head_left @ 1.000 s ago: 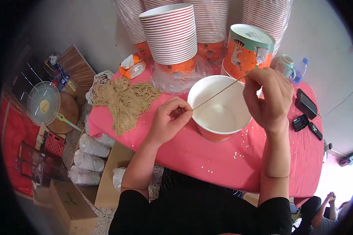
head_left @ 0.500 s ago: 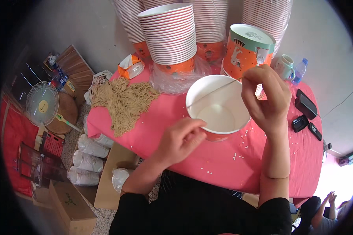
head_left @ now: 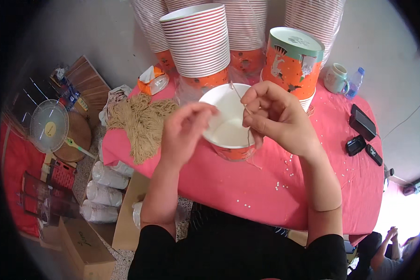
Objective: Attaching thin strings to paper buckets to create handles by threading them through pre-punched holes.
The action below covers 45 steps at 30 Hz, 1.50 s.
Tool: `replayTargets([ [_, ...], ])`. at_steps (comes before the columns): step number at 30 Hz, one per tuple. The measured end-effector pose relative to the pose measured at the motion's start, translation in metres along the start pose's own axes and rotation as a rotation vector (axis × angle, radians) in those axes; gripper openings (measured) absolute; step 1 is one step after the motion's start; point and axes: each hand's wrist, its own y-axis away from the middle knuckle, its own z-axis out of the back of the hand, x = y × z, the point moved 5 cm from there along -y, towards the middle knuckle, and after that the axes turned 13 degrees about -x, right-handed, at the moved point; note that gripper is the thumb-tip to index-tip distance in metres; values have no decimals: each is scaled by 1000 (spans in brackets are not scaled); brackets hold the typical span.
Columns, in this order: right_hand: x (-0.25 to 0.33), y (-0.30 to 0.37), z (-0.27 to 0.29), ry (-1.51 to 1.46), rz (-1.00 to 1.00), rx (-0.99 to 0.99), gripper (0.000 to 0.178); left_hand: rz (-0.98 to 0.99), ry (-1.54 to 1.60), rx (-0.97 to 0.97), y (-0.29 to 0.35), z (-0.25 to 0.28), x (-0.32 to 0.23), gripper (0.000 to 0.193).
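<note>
One thin, bent string (head_left: 237,92) sits pinched in right fingers (head_left: 264,124); blurred left fingers (head_left: 196,110) curl, grip unclear.

A plain black fabric top with short, loose sleeves covers the torso (head_left: 238,256), well behind both hands. The left black sleeve (head_left: 152,247) ends near the elbow, leaving the forearm bare down to the five-fingered left hand (head_left: 184,130), blurred here; the right black sleeve (head_left: 329,252) matches, behind the bare right hand (head_left: 280,114). Black fabric legwear with thin pale stripes (head_left: 210,220) shows beyond the top's hem.
</note>
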Motion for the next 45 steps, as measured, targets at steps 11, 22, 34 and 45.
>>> replayTargets([
  [11,19,-2,13,96,216,-164,10,286,175,272,51,-17,-12,17],
  [22,23,-12,54,418,434,-406,9,364,18,212,75,37,6,16],
  [34,25,-11,66,488,383,-403,13,54,-224,-58,66,45,7,9],
  [45,24,-10,76,992,305,-446,17,177,-18,56,67,27,7,13],
])
